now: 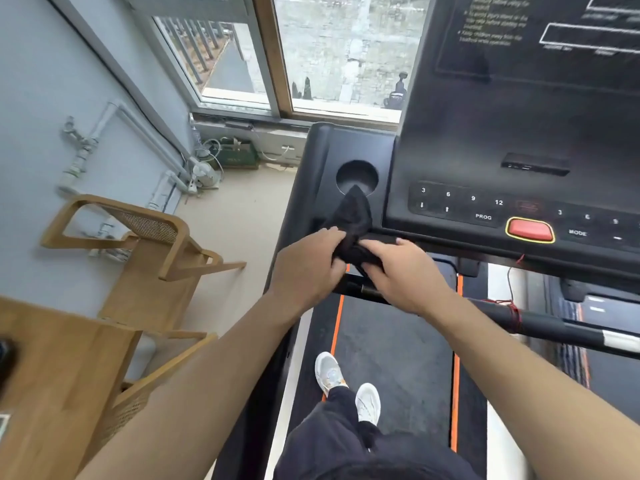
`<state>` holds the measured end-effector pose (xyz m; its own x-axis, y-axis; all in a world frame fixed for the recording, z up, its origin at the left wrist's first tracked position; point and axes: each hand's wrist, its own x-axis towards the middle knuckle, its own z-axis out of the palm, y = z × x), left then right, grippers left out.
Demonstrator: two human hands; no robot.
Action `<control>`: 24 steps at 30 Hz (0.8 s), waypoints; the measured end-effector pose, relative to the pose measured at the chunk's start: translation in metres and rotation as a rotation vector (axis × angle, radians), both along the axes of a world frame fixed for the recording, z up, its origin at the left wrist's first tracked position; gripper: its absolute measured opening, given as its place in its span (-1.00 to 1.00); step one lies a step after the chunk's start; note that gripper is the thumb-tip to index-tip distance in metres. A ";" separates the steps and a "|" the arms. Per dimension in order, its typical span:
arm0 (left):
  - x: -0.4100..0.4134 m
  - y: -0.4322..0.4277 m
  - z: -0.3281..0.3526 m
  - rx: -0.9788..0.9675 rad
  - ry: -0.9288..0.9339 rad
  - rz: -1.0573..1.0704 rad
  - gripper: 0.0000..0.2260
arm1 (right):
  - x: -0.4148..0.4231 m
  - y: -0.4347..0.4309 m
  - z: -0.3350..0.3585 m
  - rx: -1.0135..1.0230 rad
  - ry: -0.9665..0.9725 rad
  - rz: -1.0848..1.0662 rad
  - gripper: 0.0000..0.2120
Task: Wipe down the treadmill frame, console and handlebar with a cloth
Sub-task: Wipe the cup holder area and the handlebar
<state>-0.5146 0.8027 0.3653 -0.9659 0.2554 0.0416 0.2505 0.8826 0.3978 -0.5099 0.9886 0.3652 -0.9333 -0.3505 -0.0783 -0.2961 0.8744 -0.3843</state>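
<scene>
A black cloth (354, 216) is bunched between both hands just in front of the treadmill console (485, 150). My left hand (308, 268) grips its lower left part and my right hand (401, 271) grips its lower right part. The cloth's pointed top stands up over the round cup holder (356, 174) on the console's left wing. A red stop button (530, 230) and numbered keys sit to the right. The black handlebar (554, 327) runs off to the right, below the console. My feet stand on the treadmill belt (391, 341).
A wooden chair (145, 254) with a cane back stands left of the treadmill, and a wooden table (52, 368) fills the lower left corner. Pipes and cables (207, 164) lie by the wall under the window (311, 53). A red cord (512, 306) is tied on the handlebar.
</scene>
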 end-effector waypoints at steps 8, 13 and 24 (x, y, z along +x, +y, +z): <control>0.046 -0.021 -0.030 -0.327 -0.049 -0.155 -0.56 | 0.043 -0.017 -0.015 0.166 -0.194 0.091 -0.43; 0.018 -0.014 -0.040 -0.461 0.025 -0.303 -0.66 | 0.029 -0.037 -0.027 0.207 -0.159 0.053 -0.59; -0.033 0.012 -0.055 -0.783 -0.216 -0.499 -0.88 | -0.024 -0.047 -0.062 0.250 -0.482 0.021 -0.76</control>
<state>-0.5474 0.8145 0.3105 -0.7045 0.5199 -0.4831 0.6608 0.7289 -0.1793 -0.5342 0.9421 0.3035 -0.7641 -0.2846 -0.5789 -0.1564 0.9524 -0.2618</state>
